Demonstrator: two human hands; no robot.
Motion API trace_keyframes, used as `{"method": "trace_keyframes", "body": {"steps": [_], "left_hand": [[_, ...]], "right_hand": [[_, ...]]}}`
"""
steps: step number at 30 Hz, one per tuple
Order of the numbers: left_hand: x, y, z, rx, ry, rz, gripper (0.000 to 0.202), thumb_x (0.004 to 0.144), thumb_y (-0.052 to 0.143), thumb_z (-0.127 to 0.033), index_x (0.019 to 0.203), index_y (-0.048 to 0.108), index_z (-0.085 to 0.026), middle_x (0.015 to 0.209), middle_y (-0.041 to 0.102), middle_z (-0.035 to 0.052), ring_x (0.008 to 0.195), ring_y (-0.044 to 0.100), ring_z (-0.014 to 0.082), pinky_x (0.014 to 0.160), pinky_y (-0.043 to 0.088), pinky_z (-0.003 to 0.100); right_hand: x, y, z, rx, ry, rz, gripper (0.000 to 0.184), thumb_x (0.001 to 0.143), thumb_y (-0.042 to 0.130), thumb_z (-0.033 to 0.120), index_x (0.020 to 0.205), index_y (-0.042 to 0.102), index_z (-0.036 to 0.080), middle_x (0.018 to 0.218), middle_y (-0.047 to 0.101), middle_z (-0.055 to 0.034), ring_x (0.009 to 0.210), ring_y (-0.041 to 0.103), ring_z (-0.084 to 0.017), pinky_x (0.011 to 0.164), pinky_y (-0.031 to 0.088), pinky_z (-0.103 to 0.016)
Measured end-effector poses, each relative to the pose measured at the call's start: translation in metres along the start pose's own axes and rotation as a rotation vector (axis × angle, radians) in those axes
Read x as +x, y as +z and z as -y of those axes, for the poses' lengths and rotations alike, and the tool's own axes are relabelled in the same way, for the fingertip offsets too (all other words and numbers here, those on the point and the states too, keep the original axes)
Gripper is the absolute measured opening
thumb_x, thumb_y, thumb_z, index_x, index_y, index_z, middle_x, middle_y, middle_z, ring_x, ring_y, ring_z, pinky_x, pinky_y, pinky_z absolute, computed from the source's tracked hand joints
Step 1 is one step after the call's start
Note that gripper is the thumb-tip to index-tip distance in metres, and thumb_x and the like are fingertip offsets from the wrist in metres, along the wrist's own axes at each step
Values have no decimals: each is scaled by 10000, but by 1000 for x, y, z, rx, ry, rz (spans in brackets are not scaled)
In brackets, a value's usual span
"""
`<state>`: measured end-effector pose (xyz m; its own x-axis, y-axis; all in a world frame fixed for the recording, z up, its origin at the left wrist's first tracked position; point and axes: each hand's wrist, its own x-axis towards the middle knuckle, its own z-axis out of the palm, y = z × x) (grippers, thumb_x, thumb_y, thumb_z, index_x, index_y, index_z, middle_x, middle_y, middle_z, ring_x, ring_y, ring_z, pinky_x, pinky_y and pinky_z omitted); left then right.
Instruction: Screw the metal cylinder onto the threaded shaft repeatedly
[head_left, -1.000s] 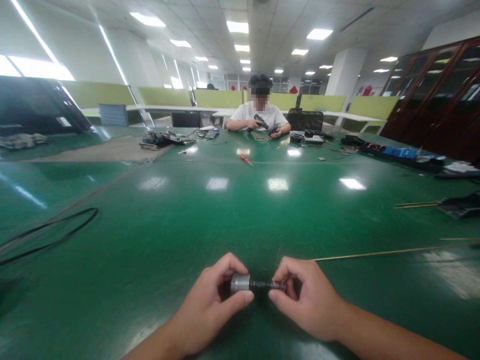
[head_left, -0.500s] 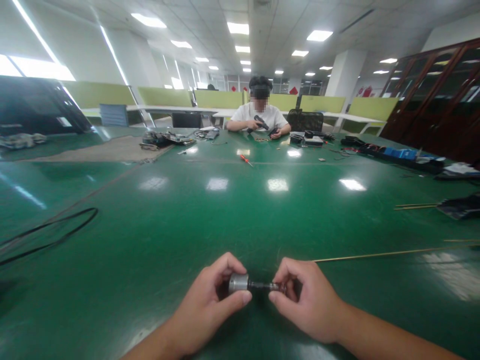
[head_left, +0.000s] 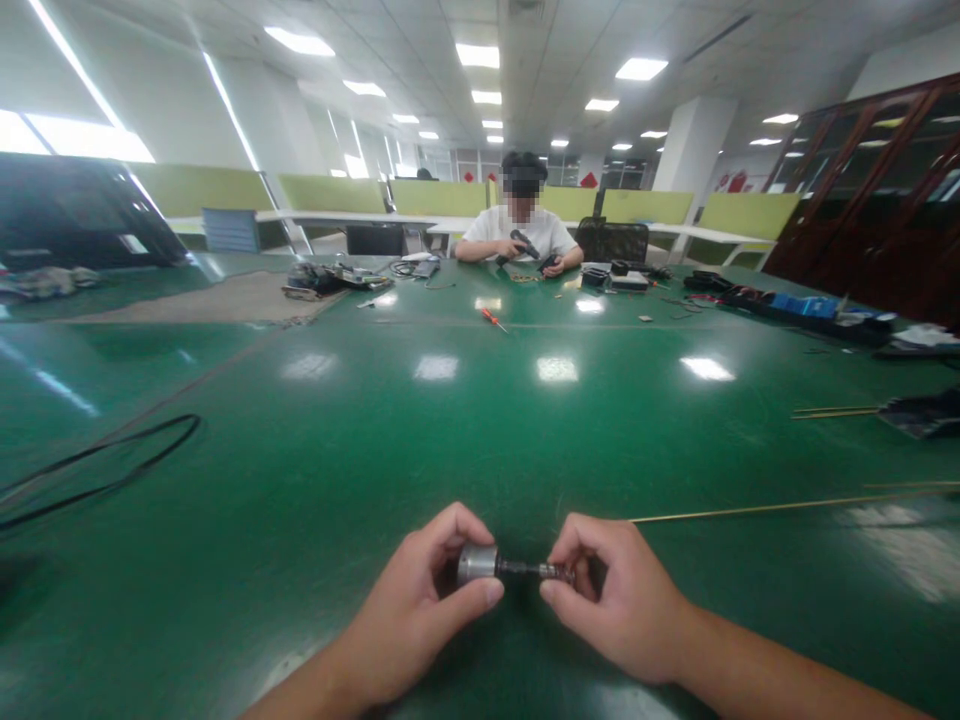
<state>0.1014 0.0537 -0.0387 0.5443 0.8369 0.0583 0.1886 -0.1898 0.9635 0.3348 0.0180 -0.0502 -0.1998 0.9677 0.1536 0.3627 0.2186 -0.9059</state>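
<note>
Low in the middle of the head view, a short silver metal cylinder (head_left: 477, 564) lies on its side between the thumb and fingers of my left hand (head_left: 420, 590). A thin dark shaft (head_left: 517, 567) runs from its right face across to my right hand (head_left: 622, 590). There, my thumb and forefinger pinch the shaft's far end, a ribbed metal piece (head_left: 556, 572), partly covered by the fingers. Cylinder and shaft line up roughly level, just above the green table. The exact kind of this part is not clear.
Thin brass rods (head_left: 720, 513) lie right of my right hand. A black cable loop (head_left: 150, 445) is at left. Farther off are a red screwdriver (head_left: 493, 319) and a tool tray (head_left: 802, 305). Across the table a person (head_left: 517, 225) holds a dark power tool.
Both hands keep their grip on the part. The right fingers have shifted very slightly, and a little more of the ribbed end shows.
</note>
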Motion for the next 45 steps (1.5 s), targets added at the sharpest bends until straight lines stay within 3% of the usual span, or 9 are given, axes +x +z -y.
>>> {"method": "trace_keyframes", "body": {"steps": [45], "left_hand": [[0, -1, 2, -38, -19, 1, 294, 877, 725, -420, 958, 551, -198, 789, 561, -18, 714, 486, 160, 652, 374, 258]], "right_hand": [[-2, -3, -2, 3, -3, -6, 117, 754, 681, 178, 730, 570, 204, 557, 558, 54, 486, 509, -108, 495, 375, -215]]}}
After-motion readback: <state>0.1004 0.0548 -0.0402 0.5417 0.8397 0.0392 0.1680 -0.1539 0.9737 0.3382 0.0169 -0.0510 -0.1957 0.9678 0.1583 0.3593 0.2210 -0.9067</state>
